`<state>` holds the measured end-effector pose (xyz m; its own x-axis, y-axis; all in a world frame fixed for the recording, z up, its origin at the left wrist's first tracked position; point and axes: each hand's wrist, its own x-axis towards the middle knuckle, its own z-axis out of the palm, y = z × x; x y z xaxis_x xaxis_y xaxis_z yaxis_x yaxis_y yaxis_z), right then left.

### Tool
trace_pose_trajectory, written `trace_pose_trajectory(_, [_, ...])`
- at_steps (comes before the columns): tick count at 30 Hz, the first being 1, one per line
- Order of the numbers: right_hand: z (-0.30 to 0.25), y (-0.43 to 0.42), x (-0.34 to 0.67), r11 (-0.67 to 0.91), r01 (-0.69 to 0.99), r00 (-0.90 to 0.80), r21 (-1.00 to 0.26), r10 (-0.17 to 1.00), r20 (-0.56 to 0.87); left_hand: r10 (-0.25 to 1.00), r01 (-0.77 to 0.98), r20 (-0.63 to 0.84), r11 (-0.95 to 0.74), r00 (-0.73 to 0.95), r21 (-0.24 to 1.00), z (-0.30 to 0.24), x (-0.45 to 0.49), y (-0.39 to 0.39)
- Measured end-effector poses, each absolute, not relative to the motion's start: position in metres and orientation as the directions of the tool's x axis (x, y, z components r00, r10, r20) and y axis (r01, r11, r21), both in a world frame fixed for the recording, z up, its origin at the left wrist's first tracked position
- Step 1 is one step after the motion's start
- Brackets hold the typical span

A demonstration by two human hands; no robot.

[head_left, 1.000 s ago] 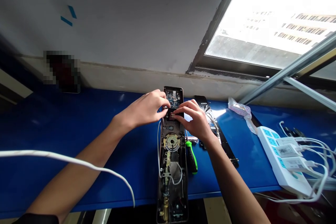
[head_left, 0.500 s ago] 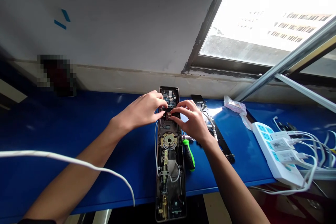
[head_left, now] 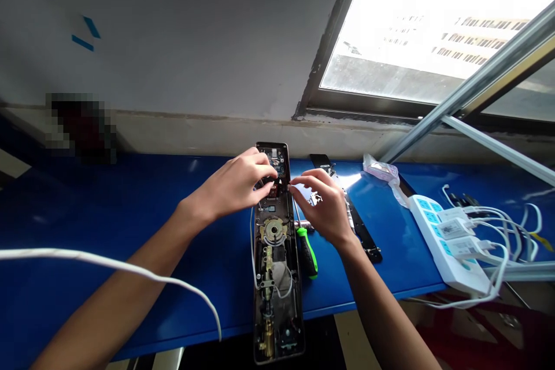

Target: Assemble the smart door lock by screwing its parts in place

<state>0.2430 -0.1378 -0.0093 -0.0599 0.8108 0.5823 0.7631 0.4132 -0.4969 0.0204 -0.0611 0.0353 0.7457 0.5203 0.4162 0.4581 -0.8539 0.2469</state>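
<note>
A long dark smart-lock housing (head_left: 281,203) lies open on the blue table, its near end reaching past the front edge. Inside are a circuit board (head_left: 277,159) at the far end, a round metal hub (head_left: 274,231) and a brass-coloured lock cylinder (head_left: 268,338). My left hand (head_left: 243,182) reaches over the left rim, thumb and fingers pinched beside a small reddish part (head_left: 273,191). At the right rim, my right hand (head_left: 323,199) has its thumb and forefinger closed together. Whatever either fingertip pinch holds is too small to make out. A thin white wire (head_left: 252,248) runs along the housing's left side.
A green-and-black screwdriver (head_left: 309,254) lies right of the housing. Beyond my right hand is a long black panel (head_left: 366,237). Farther right are a plastic-wrapped item (head_left: 381,170) and a white power strip (head_left: 451,266) with plugged-in chargers. A white cable (head_left: 173,281) crosses the left foreground.
My right hand has drawn back from the reddish part to the housing's right rim. My left hand stays at nearly the same spot. The whole view has shifted slightly.
</note>
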Motion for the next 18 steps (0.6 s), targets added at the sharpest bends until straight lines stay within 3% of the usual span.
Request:
trace_pose_trajectory(5, [-0.004,-0.161,0.274,0.200,0.794,0.059,-0.574,0.915,0.400,0.363,0.306,0.478,-0.932,0.800,0.195,0.024,0.045,-0.079])
trace_pose_trajectory(10, [-0.019,-0.184,0.297,-0.059,0.856,0.197,-0.513,0.956,0.219,0.226,0.194,0.443,-0.974,0.868,0.117,0.002,0.069,-0.095])
trace_pose_trajectory(14, [-0.041,-0.193,0.296,-0.196,0.877,0.287,-0.439,0.946,0.152,0.186,0.159,0.408,-0.982,0.894,0.100,-0.011,0.078,-0.099])
trace_pose_trajectory(18, [-0.041,-0.194,0.289,-0.237,0.869,0.322,-0.435,0.937,0.134,0.188,0.157,0.395,-0.981,0.899,0.111,-0.008,0.076,-0.096])
